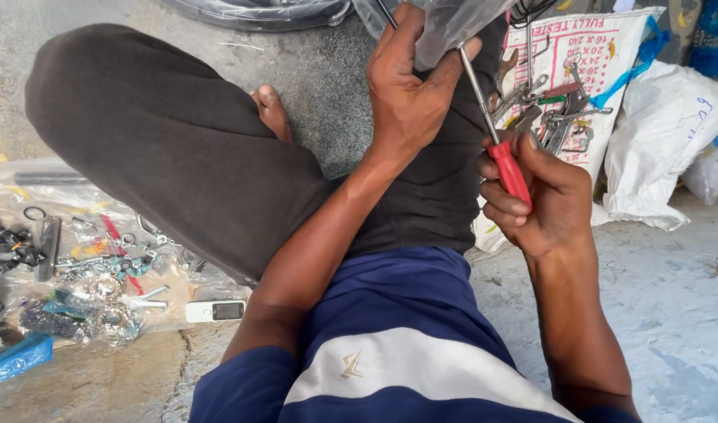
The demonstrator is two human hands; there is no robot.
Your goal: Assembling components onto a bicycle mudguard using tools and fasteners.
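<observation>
At the upper middle of the frame, the left hand [410,86] clutches a clear plastic-wrapped part [453,23], cut off by the top edge. Right of centre, the right hand [543,196] is fisted round a red-handled screwdriver [509,171]; its tip is hidden behind the left hand's fingers. Small metal parts [100,270] at lower left are hard to make out.
</observation>
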